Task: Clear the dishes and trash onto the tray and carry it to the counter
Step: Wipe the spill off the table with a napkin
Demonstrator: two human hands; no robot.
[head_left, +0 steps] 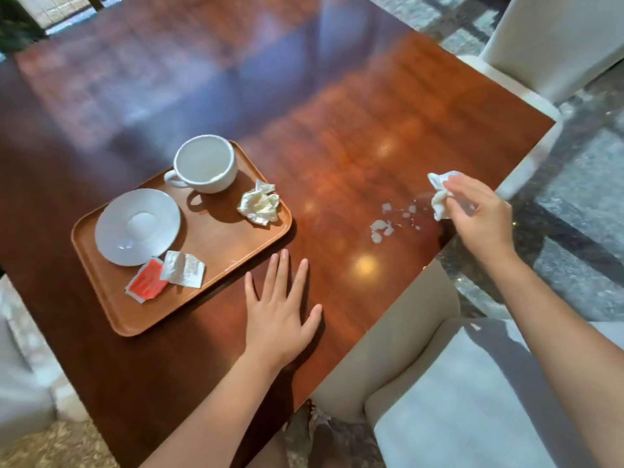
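A dark reddish wooden counter (337, 130) fills most of the frame, its polished top reflecting light. At the lower right of the frame a pale upholstered chair (456, 383) stands against the counter's edge, and another (553, 38) shows at the upper right. A brown tray (216, 271) lies on the counter at centre left. On it, a white saucer (136, 227) sits toward the left, with an empty white cup (205, 163) upright behind it, handle pointing left. A crumpled napkin (259, 204) rests at the tray's right end, and two torn packets lie at its near edge: a red one (147, 281) touching a white one (184, 269). The left hand (278, 315) lies flat on the counter just beside the tray's near right corner, fingers spread, holding nothing. The right hand (479, 217) hovers at the right of the frame near the counter's edge, its grip pinching a wadded white tissue (439, 190). Just left of it, small whitish spill drops (381, 228) dot the counter.
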